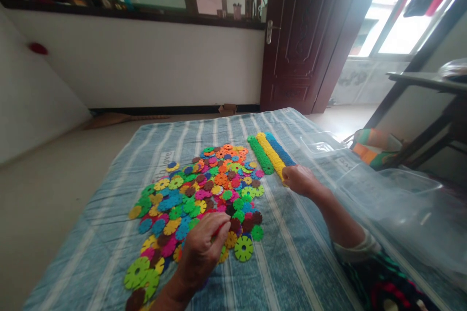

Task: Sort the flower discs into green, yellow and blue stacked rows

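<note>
A loose pile of notched plastic discs (189, 192) in many colours lies on the striped cloth. My left hand (204, 245) is over the near side of the pile, thumb and fingers pinched on a red disc (219, 229) that shows only in part. To the right of the pile, discs lie overlapped in three straight rows: a green row (260, 155), a yellow row (270, 153) and a blue row (280, 149). My right hand (299, 180) is closed at the near end of the yellow and blue rows; its fingertips and anything in them are hidden.
A clear plastic lid or tray (323, 143) lies at the right edge of the striped cloth (284, 262). Nearer stands a large clear plastic box (401, 223). A brown door (302, 34) and a shelf with a flask (249, 0) are beyond the table.
</note>
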